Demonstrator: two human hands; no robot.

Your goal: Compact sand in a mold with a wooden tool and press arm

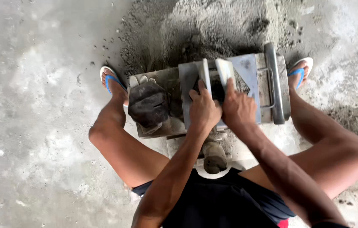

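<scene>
Person squats over a metal mould box (250,80) on the concrete floor (39,105), knees wide, both forearms reaching forward and down between them. Left hand (203,110) knuckles up, fingers curled onto the lower end of a flat pale plate (204,72) standing upright in the mould. Right hand (238,109) beside it, nearly touching, fingers closed on a second plate (225,71). Grip on each looks clamped, though fingertips are hidden. Grey sand pile (212,29) just behind the mould. Dark mud-caked tool (147,105) lies left.
</scene>
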